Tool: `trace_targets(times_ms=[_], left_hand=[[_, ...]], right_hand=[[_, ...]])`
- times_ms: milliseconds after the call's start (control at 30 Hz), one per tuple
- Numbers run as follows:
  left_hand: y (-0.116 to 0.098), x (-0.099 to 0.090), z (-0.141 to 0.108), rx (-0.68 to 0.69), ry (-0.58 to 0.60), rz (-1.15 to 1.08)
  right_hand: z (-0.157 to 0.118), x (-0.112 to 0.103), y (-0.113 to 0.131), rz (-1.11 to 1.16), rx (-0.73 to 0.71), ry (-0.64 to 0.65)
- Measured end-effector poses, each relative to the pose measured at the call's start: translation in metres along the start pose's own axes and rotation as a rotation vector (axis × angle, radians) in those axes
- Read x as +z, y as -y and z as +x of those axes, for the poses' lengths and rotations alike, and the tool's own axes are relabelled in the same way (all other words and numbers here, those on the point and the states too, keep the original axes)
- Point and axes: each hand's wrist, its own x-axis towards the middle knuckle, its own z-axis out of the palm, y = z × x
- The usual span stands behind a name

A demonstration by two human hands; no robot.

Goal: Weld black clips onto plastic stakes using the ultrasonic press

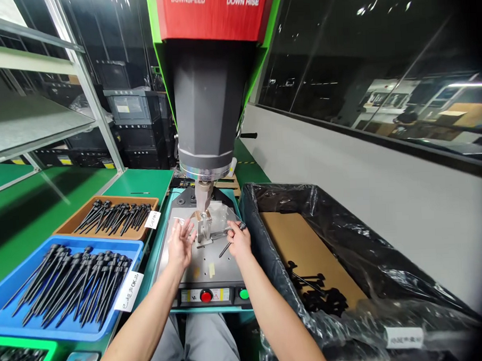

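Observation:
My right hand (240,242) is closed around a thin black rod with a knobbed head (225,250). The rod slants down to the left, its head showing above my fingers. On the other side of the small metal fixture (203,227), my left hand (182,243) is held up with fingers apart and nothing in it. Directly over the fixture is the metal tip (204,195) of the press machine (206,107). I cannot tell whether the tip touches the fixture. Both hands are above the grey base plate (221,269).
At left, a blue tray (134,251) and an orange tray (63,229) hold several similar rods. A green-rimmed bin (48,346) holds small black parts. On the right, a plastic-lined box (326,214) contains cardboard and black rods. Red (206,296) and green buttons (244,293) line the machine's front.

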Motion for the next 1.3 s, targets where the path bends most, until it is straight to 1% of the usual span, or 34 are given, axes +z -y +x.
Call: trace_targets(times_ms=[100,267,333,367,433,467,500,633,733,833,1000,1100,1167,1300], left_hand=[[-0.011,0.015,0.022,0.029,0.035,-0.032],[-0.032,0.051,0.054,0.041,0.111,-0.014],[-0.038,0.059,0.061,0.054,0.167,-0.025],[-0.04,0.06,0.063,0.069,0.203,-0.045],[-0.04,0.055,0.065,0.092,0.256,-0.095],[-0.038,0.05,0.066,0.092,0.252,-0.115],[-0.036,0.044,0.068,0.08,0.225,-0.128],[-0.027,0.019,0.075,-0.008,0.039,-0.167],[-0.027,0.009,0.079,-0.051,-0.023,-0.18],[-0.033,0.005,0.08,-0.08,-0.016,-0.217],[-0.043,0.001,0.081,-0.031,0.102,-0.246],[-0.045,-0.003,0.081,-0.004,0.15,-0.252],[-0.045,-0.005,0.083,0.005,0.145,-0.282],[-0.049,-0.003,0.094,0.009,0.084,-0.315]], right_hand=[[0.009,0.008,0.013,-0.046,-0.035,-0.004],[0.031,0.033,0.039,-0.091,-0.068,0.015],[0.033,0.041,0.046,-0.09,-0.121,0.037],[0.032,0.042,0.046,-0.089,-0.144,0.054],[0.028,0.041,0.041,-0.086,-0.144,0.078],[0.026,0.038,0.035,-0.085,-0.121,0.081],[0.024,0.034,0.028,-0.083,-0.085,0.074],[0.022,0.018,0.001,-0.065,0.049,0.004],[0.025,0.014,-0.008,-0.029,0.117,-0.037],[0.032,0.018,-0.004,0.015,0.155,-0.065],[0.045,0.027,0.012,0.079,0.205,-0.08],[0.047,0.028,0.015,0.102,0.222,-0.061],[0.045,0.027,0.015,0.106,0.224,-0.049],[0.044,0.027,0.014,0.081,0.231,-0.024]])
